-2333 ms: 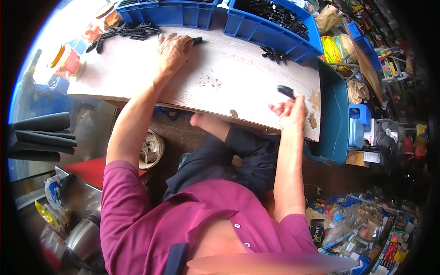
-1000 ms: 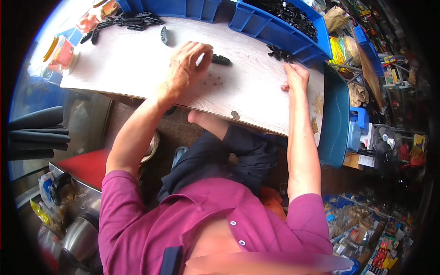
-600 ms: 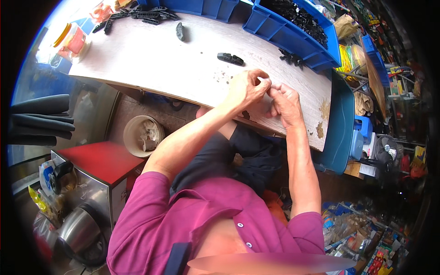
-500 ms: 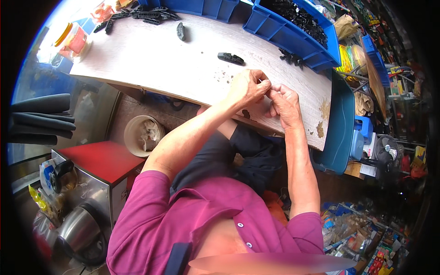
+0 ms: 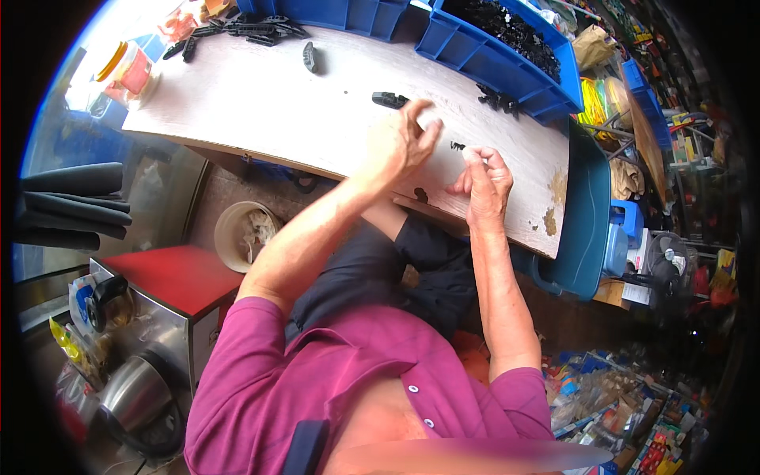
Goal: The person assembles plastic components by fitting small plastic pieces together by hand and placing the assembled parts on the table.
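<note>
A pale wooden worktable (image 5: pixel 261 95) spreads out ahead of both hands, its near edge chipped and stained just under the wrists. Beyond the hands, along the table's far side, stand blue plastic bins (image 5: pixel 507 59), the one ahead of the right hand heaped with small black parts. To the right of the right hand, past the table's end, a teal chair (image 5: pixel 582 229) stands side-on. Down and to the left of the left forearm sit a red-topped metal cabinet (image 5: pixel 178 277) and, nearer the table, a round white bucket (image 5: pixel 241 233).

The left hand (image 5: pixel 404 142) is raised over the table with its fingers loosely spread and curled; whether it pinches anything cannot be told. The right hand (image 5: pixel 484 178) is just beside it, a small gap between the two, with thumb and fingertips drawn together on a tiny black part (image 5: pixel 457 146) that lies between the hands, close above the tabletop.

Just ahead of the left hand, a black clip-like piece (image 5: pixel 389 100) lies flat on the wood. Farther ahead and to the left lies another single black piece (image 5: pixel 309 56), and beyond it a loose pile of black pieces (image 5: pixel 249 28) near the far corner. A few more black bits (image 5: pixel 495 99) lie ahead of the right hand, against the bin wall.
</note>
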{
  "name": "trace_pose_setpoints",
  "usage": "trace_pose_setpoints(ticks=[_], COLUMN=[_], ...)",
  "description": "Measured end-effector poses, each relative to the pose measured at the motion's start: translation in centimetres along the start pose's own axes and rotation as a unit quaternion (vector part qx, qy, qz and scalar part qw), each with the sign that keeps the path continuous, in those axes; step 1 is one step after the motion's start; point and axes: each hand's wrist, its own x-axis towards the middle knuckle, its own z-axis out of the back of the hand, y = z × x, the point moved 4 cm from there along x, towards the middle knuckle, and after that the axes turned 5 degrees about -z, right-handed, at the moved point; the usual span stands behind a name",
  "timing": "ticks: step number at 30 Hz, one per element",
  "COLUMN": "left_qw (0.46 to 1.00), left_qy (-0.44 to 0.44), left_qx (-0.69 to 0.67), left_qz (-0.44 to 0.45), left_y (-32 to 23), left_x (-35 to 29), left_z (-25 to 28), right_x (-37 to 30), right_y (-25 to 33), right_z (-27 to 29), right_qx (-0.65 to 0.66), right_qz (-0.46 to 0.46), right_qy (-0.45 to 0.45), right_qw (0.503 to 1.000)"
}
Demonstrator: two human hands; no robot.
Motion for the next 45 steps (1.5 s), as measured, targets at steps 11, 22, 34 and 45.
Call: trace_pose_setpoints(ticks=[11, 22, 34, 45], left_qw=[0.964, 0.977, 0.828, 0.833], left_qy=[0.029, 0.038, 0.127, 0.146], left_qx=[0.224, -0.191, -0.518, -0.506], left_qz=[-0.14, 0.086, 0.173, 0.169], left_y=[2.0, 2.8, -0.9, -0.9], left_x=[0.3, -1.5, -3.7, -3.2], left_z=[2.5, 1.4, -2.5, -2.6], right_x=[0.4, 0.0, -0.1, 0.3], right_y=[-0.7, -0.3, -0.1, -0.4], right_z=[0.7, -0.1, 0.2, 0.6], right_qx=[0.072, 0.185, 0.165, 0.129], right_qz=[-0.007, -0.009, -0.019, -0.046], right_qy=[0.007, 0.037, 0.028, 0.053], right_qw=[0.997, 0.982, 0.986, 0.989])
